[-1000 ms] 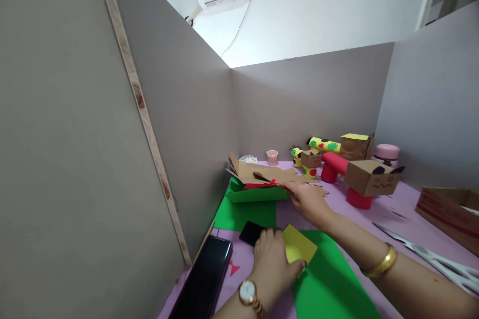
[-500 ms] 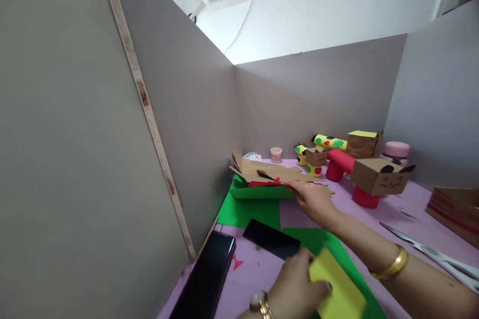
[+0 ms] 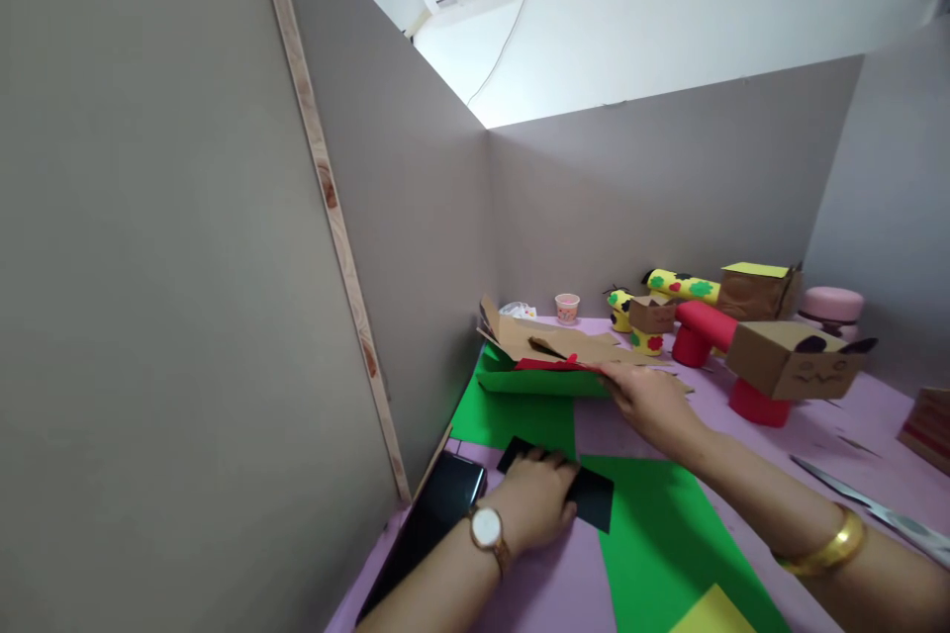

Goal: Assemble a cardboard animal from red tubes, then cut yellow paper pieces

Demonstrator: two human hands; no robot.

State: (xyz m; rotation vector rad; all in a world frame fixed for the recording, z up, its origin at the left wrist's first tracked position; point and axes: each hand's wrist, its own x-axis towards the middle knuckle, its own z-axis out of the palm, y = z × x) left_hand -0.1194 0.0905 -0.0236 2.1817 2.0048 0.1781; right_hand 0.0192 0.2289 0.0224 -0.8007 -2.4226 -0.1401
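Note:
My left hand (image 3: pixel 540 497), with a watch at the wrist, lies over a black sheet (image 3: pixel 594 502) on the table, fingers spread across it. My right hand (image 3: pixel 651 403), a gold bangle on its forearm, pinches the near edge of a stack of cardboard pieces (image 3: pixel 586 346) and red paper (image 3: pixel 545 365). It holds that edge raised above a green sheet (image 3: pixel 538 383). A yellow sheet (image 3: pixel 713 613) shows at the bottom of the view, on another green sheet (image 3: pixel 657 514).
A black phone (image 3: pixel 437 514) lies at the left by the partition. Scissors (image 3: pixel 868 504) lie at the right. Behind them stand a cardboard-headed red animal (image 3: pixel 791 361), yellow spotted figures (image 3: pixel 683 286), a paper cup (image 3: pixel 567 309) and a pink round object (image 3: pixel 832 305).
My left hand has let go of the yellow sheet and moved left and up onto the black sheet. My right hand keeps its hold on the stack. The view has turned slightly left.

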